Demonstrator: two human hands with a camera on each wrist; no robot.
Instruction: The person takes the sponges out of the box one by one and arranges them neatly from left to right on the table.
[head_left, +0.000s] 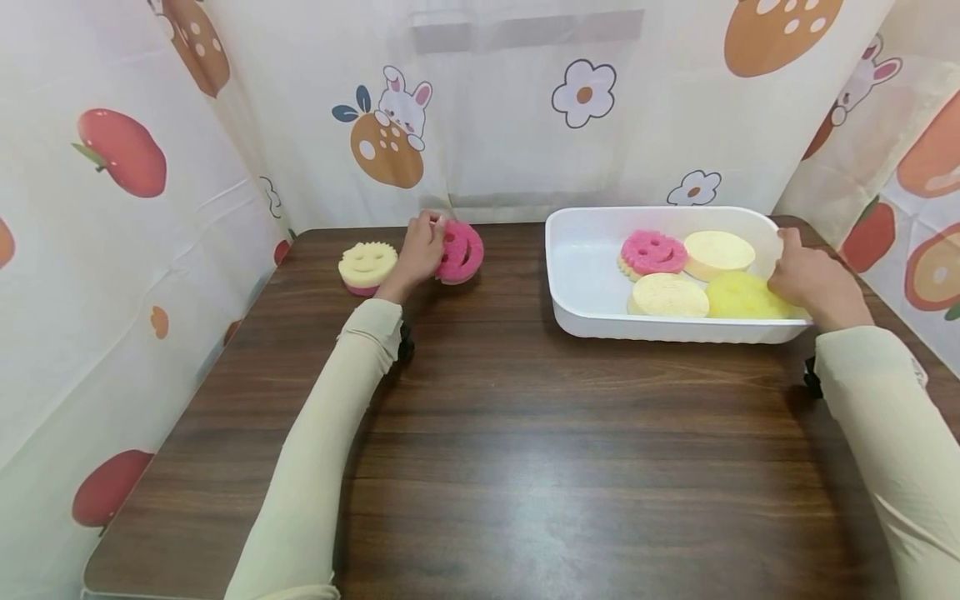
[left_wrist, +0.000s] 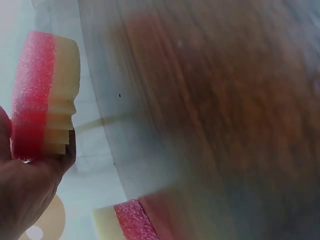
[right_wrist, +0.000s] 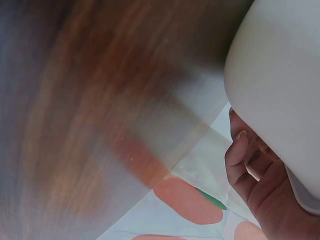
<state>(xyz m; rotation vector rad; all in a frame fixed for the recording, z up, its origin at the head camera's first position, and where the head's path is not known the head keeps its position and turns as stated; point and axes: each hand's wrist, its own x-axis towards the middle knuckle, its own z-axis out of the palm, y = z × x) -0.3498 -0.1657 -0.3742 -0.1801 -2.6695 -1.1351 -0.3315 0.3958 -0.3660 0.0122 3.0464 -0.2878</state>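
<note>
My left hand (head_left: 420, 250) grips a pink smiley-face sponge (head_left: 461, 251) tilted on edge near the table's far side; the left wrist view shows that sponge (left_wrist: 42, 100) with its pink and cream layers pinched in my fingers (left_wrist: 30, 185). A cream smiley sponge (head_left: 367, 267) with a pink base lies flat just left of that hand, and its edge (left_wrist: 125, 222) shows at the bottom of the left wrist view. My right hand (head_left: 810, 279) holds the right rim of a white tray (head_left: 585, 292). Inside lie a pink smiley sponge (head_left: 652, 252), two cream round sponges (head_left: 718, 252) and a yellow one (head_left: 742, 297).
The dark wooden table (head_left: 487, 433) is walled on three sides by white curtains (head_left: 525, 108) printed with fruit, flowers and rabbits. In the right wrist view my fingers (right_wrist: 250, 170) curl under the white tray's rim (right_wrist: 280, 75).
</note>
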